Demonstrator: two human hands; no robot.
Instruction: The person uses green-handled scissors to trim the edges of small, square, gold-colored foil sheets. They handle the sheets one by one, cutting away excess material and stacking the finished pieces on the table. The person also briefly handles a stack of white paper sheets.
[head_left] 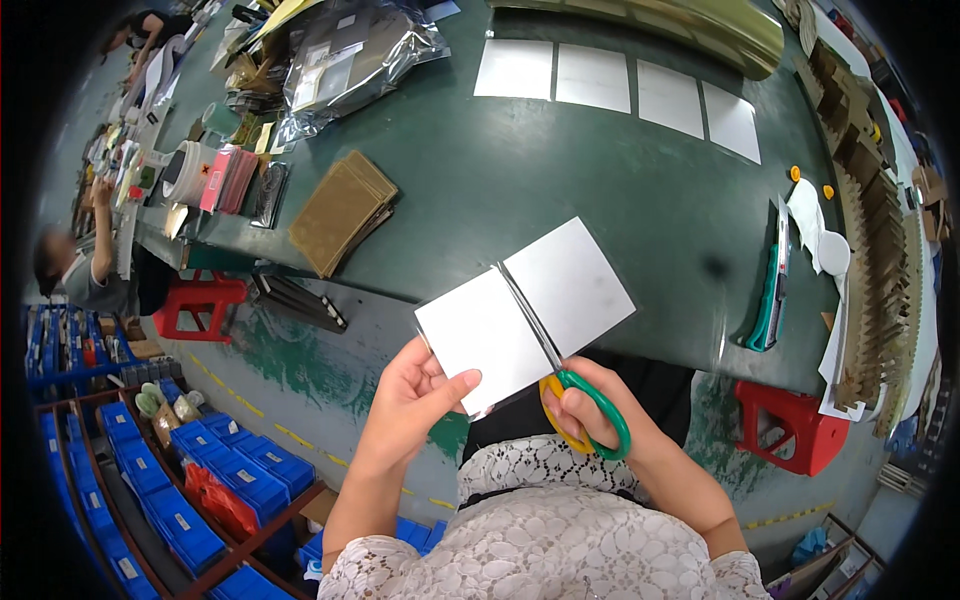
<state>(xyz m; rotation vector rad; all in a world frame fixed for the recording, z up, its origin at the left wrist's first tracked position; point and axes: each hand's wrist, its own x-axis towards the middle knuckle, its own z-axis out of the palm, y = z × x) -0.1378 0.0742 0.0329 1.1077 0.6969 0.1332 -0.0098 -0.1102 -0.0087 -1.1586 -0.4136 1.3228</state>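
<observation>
I held the white two-part sheet (488, 328) over the near edge of the surface (450, 200), scissors (556, 360) lying along the line between its halves. My left fingers (450, 391) pinched its lower left, presumably for steadiness; my right fingers (597, 380) curled through the handles, apparently for control. Beyond, white cards (593, 78) lay in a row, perhaps spaced to stay separate.
</observation>
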